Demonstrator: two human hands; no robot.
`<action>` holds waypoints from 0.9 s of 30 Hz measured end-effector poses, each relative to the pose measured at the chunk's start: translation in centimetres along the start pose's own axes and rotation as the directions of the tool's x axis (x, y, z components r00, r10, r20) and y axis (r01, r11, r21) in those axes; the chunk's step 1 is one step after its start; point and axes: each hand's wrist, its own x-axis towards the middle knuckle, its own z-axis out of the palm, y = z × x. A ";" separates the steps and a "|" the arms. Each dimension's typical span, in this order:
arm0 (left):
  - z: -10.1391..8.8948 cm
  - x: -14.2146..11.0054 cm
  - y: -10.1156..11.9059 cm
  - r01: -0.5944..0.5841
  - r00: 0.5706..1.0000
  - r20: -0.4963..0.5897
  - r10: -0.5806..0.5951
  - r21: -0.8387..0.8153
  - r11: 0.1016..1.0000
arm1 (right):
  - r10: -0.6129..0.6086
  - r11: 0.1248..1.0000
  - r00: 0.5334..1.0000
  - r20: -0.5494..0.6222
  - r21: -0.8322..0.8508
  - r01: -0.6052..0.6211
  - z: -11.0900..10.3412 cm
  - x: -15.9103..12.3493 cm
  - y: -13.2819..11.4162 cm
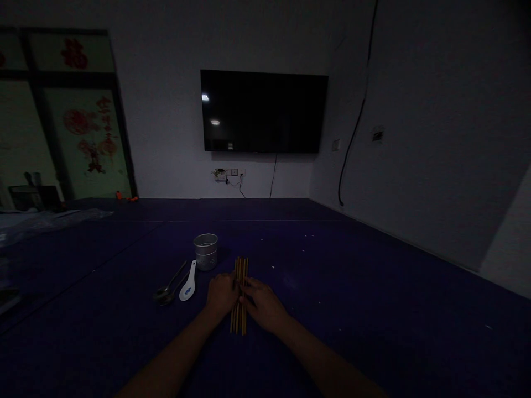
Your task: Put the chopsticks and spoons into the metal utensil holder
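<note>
A bundle of thin wooden chopsticks (238,322) lies lengthwise on the dark blue surface (365,276), pointing away from me. My left hand (222,293) presses in from the left side, its fingers closed at the middle of the bundle. From the right, my right hand (264,303) holds the same chopsticks with thumb and fingers. Some of the fingertips are hard to see in the dim light. Left of the bundle stands a silver metal cup (206,254). Beside it rests a white porcelain spoon (188,287) with a blue pattern, and metal spoons (166,296) lie further left.
Small white scraps (272,267) are scattered over the surface. Clear plastic wrap (53,224) lies at the far left. Behind, a television (265,110) hangs on the wall above sockets (230,172), and a black cable (352,143) runs down the right wall.
</note>
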 end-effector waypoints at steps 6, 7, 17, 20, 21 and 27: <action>-0.1 -0.1 0.1 -0.011 1.000 0.001 0.011 0.029 1.000 | 0.014 1.000 1.000 0.004 -0.013 -0.014 0.0 -0.1 0.0; -0.2 -0.1 0.1 -0.011 1.000 -0.002 0.011 0.035 0.999 | 0.013 1.000 1.000 0.005 -0.013 -0.013 0.0 -0.1 0.0; -0.3 -0.4 0.4 -0.011 1.000 0.008 0.010 0.089 0.996 | 0.016 1.000 1.000 0.010 -0.007 -0.016 0.0 0.0 0.0; -0.4 -0.4 0.4 -0.010 1.000 0.010 0.009 0.077 0.997 | 0.023 1.000 1.000 0.010 -0.013 -0.023 -0.1 0.0 0.0; -0.4 -0.4 0.4 -0.010 1.000 0.011 0.009 0.075 0.997 | 0.026 1.000 1.000 0.015 -0.016 -0.026 -0.1 0.0 -0.1; -0.4 -0.5 0.4 -0.008 1.000 0.028 0.005 0.077 0.997 | 0.035 0.999 0.999 0.030 -0.024 -0.034 -0.5 0.0 -0.5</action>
